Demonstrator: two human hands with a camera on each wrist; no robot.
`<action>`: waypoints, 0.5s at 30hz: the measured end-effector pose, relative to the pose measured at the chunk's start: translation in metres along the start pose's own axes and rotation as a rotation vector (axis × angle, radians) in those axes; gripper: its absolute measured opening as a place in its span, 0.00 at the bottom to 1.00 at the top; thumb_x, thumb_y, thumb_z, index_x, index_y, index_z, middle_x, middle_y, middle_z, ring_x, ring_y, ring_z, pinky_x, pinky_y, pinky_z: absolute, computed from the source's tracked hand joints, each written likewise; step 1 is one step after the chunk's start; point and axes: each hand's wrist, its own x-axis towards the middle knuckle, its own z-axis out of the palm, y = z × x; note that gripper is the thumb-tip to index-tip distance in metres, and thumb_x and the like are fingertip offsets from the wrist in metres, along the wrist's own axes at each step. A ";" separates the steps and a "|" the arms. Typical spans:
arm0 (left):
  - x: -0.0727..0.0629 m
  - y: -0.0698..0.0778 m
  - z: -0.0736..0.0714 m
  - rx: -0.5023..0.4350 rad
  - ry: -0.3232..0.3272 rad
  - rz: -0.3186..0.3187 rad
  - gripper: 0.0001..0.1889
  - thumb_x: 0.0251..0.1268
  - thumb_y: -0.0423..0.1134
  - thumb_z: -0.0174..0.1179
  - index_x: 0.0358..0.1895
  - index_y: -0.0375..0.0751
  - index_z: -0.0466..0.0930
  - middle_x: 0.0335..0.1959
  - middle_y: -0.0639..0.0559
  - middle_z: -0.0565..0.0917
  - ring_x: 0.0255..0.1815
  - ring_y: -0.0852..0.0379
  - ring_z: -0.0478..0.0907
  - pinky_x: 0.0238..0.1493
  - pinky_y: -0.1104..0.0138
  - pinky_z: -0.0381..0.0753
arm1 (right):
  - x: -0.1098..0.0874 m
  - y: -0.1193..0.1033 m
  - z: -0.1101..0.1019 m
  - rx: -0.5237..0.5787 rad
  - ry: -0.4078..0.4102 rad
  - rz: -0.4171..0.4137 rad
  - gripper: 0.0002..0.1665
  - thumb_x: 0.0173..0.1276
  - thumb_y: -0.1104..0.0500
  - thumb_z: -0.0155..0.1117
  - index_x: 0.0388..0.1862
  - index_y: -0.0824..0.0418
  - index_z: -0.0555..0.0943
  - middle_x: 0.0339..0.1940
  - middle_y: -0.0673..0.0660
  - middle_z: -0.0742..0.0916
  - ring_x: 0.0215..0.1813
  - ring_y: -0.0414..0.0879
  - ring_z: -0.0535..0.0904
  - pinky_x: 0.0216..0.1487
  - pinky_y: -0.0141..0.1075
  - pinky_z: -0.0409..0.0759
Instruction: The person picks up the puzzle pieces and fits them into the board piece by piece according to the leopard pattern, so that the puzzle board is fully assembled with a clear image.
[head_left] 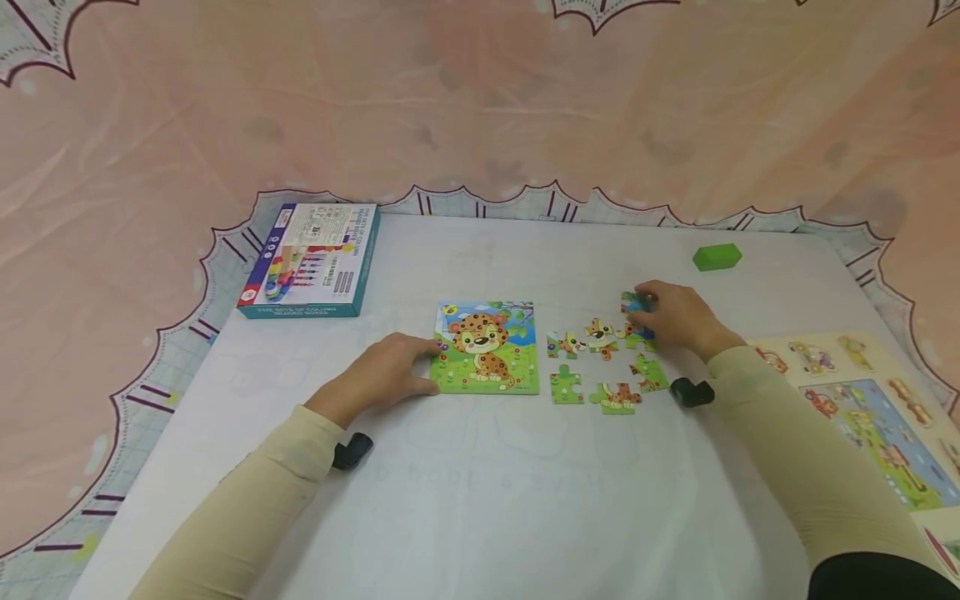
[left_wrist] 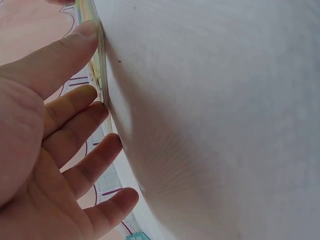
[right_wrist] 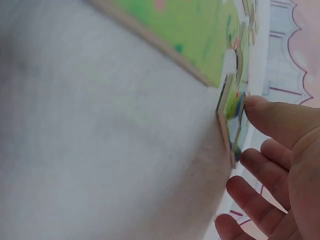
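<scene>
while the right hand (head_left: 684, 317), fingers part-bent and grip unclear, touches the far-right puzzle pieces (head_left: 628, 302) and the left hand (head_left: 378, 373), fingers loosely spread, rests against the leopard board (head_left: 491, 350) to their left, the wrist camera (head_left: 692, 392), swinging left, could skew the near-right piece (head_left: 651, 374).

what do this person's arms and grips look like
The left sleeve and right sleeve are long, plain and pale beige. By their ends show a small black left gadget and a similar right gadget. A black shape crosses the right sleeve at the head view's bottom edge; I can't tell what it is. Left grip and right grip are ungloved.
</scene>
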 end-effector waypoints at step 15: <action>0.001 -0.002 0.000 -0.002 0.009 0.018 0.32 0.60 0.45 0.73 0.67 0.39 0.76 0.65 0.43 0.77 0.69 0.42 0.67 0.70 0.49 0.66 | -0.002 0.001 -0.002 -0.017 0.001 0.019 0.38 0.73 0.47 0.62 0.71 0.69 0.68 0.68 0.74 0.73 0.69 0.70 0.65 0.70 0.64 0.61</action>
